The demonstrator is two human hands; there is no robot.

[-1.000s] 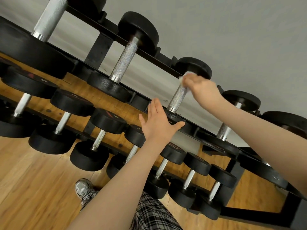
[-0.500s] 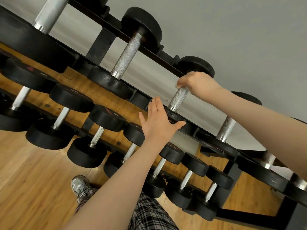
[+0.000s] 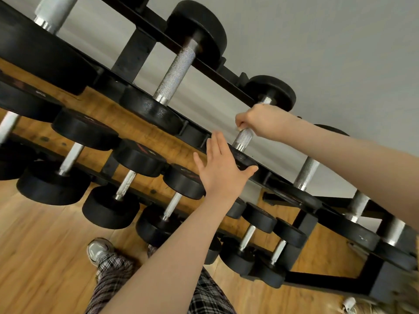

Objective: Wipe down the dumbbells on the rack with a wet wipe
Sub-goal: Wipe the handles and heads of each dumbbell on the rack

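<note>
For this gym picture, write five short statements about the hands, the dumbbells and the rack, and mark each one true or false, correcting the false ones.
1. The right hand grips the knurled handle of a top-row dumbbell. True.
2. The left hand is curled round a handle. False: its fingers lie straight against that dumbbell's near weight head.
3. The rack holds dumbbells on more than one row. True.
4. The floor is grey carpet. False: it is wood.
5. The person wears plaid trousers. True.

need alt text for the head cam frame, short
A person's right hand grips the knurled handle of a dumbbell on the rack's top tier, while the left hand rests flat on its near black weight. Wood floor below.
</note>
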